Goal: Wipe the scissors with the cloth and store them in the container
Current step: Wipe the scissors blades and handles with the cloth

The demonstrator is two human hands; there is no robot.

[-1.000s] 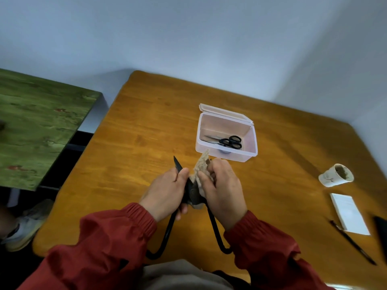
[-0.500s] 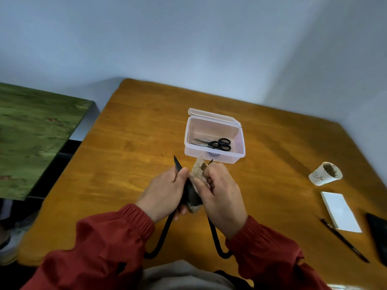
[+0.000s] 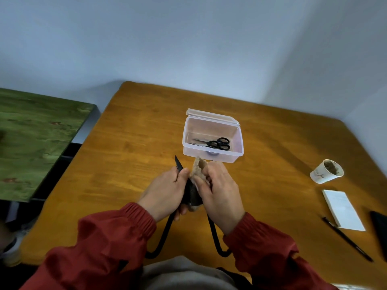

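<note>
My left hand (image 3: 165,193) grips large black scissors (image 3: 167,229) near the pivot; one dark blade tip pokes up past my thumb, and the long looped handles hang down toward me. My right hand (image 3: 217,191) presses a beige cloth (image 3: 199,168) against the other blade, which the cloth and fingers hide. Just beyond my hands stands the clear plastic container (image 3: 238,143) with its lid hinged open at the back. A small pair of black-handled scissors (image 3: 215,143) lies inside it.
On the wooden table (image 3: 129,143), at the right, stand a stained paper cup (image 3: 326,171), a white notepad (image 3: 343,210), a black pen (image 3: 347,239) and a dark object at the edge. A green tabletop (image 3: 35,139) sits lower to the left.
The camera view shifted slightly. My hands hold the same grip on the scissors and cloth, with the cloth shifting a little along the blade.
</note>
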